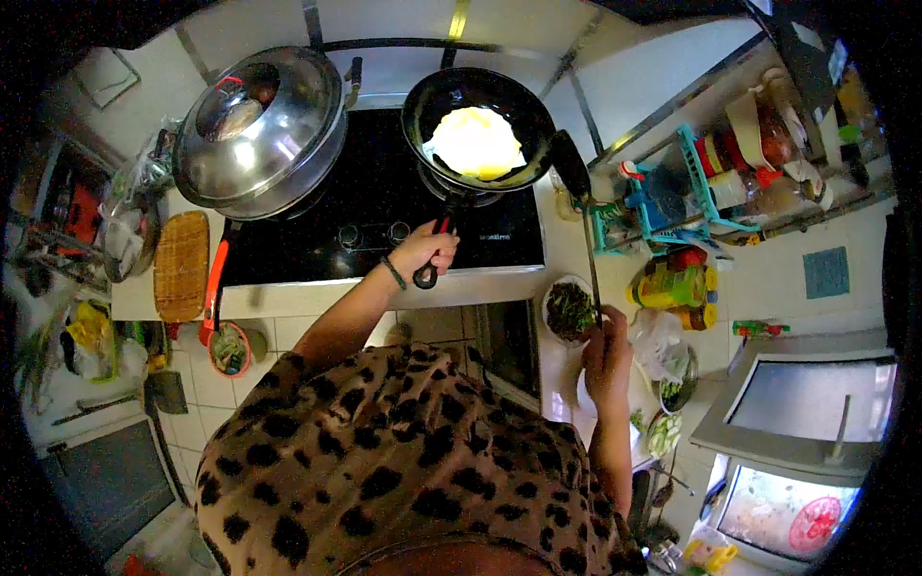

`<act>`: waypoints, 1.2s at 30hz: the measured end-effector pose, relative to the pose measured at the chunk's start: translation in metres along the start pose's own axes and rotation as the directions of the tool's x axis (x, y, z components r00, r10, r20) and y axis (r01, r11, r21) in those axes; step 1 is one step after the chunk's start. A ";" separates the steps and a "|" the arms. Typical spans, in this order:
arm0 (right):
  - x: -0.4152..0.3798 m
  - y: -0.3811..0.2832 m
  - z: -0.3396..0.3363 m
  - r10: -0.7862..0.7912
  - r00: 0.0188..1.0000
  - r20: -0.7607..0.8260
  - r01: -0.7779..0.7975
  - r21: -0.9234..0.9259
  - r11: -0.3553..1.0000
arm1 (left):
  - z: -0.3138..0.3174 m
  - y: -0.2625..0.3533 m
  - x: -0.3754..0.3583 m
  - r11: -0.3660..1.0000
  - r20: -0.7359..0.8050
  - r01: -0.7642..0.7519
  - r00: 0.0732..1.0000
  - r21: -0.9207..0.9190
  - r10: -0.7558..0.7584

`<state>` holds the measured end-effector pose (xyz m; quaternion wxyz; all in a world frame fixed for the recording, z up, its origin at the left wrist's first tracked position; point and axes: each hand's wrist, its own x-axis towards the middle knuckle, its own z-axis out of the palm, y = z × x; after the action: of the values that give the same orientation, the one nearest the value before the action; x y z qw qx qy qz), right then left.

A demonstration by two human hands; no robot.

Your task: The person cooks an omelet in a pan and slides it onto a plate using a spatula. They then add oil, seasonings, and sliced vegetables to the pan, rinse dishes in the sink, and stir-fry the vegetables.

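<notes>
My left hand [424, 252] is wrapped round the black and red handle of a black frying pan [526, 104] on the right side of the stove [375, 163]. Inside the pan lies a pale, yellow-edged egg [473, 144], very bright in the light. In my right hand [607, 360] is the long thin handle of a spatula [572, 171]. Its black blade points away from me, just right of the pan's rim. Near my right fingers stands a white bowl [549, 331] of chopped dark greens [570, 309].
A large lidded steel pot [264, 144] fills the stove's left side. Beside it are a woven board [181, 266] and an orange-handled tool [216, 278]. Bottles and jars [677, 286] line the right counter below a teal rack [687, 182]. A red-rimmed bin [230, 350] stands at lower left.
</notes>
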<state>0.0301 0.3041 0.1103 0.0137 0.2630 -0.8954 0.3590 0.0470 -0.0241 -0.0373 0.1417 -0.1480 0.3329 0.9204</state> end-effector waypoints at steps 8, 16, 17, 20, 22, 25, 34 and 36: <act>0.081 -0.040 -0.009 0.152 0.931 0.331 0.020 -0.463 0.886 | 0.014 -0.008 -0.006 0.990 -0.060 -0.052 0.996 0.130 0.060; 0.186 -0.083 -0.038 -0.079 0.865 0.496 0.462 -0.723 0.514 | 0.017 -0.022 0.001 0.994 -0.119 -0.085 0.989 0.071 0.093; 0.199 -0.097 -0.038 -0.119 0.855 0.505 0.502 -0.749 0.432 | 0.020 -0.023 0.001 0.994 -0.121 -0.083 0.988 0.070 0.091; 0.235 -0.128 -0.024 -0.134 0.767 0.628 0.622 -0.676 0.394 | 0.024 -0.023 0.001 0.990 -0.118 -0.097 0.987 0.105 0.110; 0.253 -0.128 0.014 -0.099 0.740 0.666 0.640 -0.650 0.410 | 0.022 -0.025 0.001 0.986 -0.110 -0.116 0.986 0.116 0.129; 0.265 -0.129 0.027 -0.050 0.724 0.688 0.639 -0.641 0.425 | 0.032 -0.018 -0.007 0.992 -0.138 -0.089 0.985 0.086 0.100; 0.265 -0.140 0.034 -0.054 0.742 0.668 0.607 -0.635 0.478 | 0.024 -0.025 -0.018 0.999 -0.109 -0.022 0.994 0.037 0.026; 0.271 -0.143 0.033 -0.070 0.747 0.661 0.629 -0.669 0.396 | 0.025 -0.019 -0.020 0.998 -0.119 -0.019 0.993 0.060 0.026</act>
<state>-0.1293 0.0711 0.2348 -0.0260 0.4986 -0.8315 -0.2434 0.0673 0.0030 -0.0221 0.1153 -0.1948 0.3692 0.9014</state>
